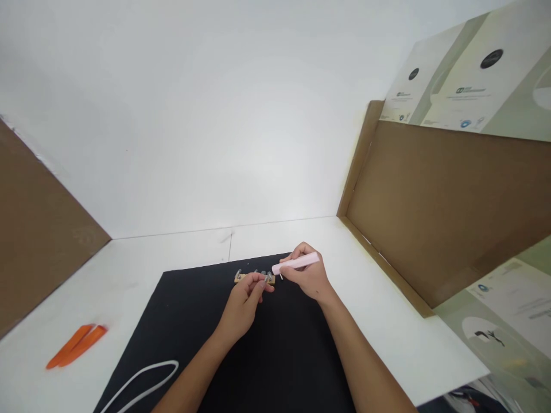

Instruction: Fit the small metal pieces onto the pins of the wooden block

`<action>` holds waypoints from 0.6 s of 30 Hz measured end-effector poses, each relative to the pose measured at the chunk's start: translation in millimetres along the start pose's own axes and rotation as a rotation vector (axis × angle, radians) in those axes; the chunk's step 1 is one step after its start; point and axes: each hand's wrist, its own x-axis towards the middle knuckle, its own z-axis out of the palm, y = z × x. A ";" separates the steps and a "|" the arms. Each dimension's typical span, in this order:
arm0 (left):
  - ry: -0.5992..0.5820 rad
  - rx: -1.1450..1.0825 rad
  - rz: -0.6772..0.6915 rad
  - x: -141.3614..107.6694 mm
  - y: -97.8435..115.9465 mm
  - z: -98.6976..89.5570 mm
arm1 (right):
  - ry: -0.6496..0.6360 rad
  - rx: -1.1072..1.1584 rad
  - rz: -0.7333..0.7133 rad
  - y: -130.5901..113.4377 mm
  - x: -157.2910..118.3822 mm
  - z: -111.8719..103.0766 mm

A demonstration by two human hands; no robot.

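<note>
Pale pink screwdriver [297, 263] (thin tip) beside a screw-studded tan board [240, 279].

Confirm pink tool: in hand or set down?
In hand: the pink tool is gripped in the right hand, fingers wrapped round it, its tip beside the small wooden strip.
</note>
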 end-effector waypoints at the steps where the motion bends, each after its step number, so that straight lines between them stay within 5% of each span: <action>1: -0.003 -0.003 0.001 0.1 -0.3 0.0 | 0.009 -0.004 -0.002 0.1 0.2 0.2; 18: 0.052 0.035 -0.007 -0.4 8.6 -1.6 | -0.082 -0.060 0.003 -0.8 -3.9 1.0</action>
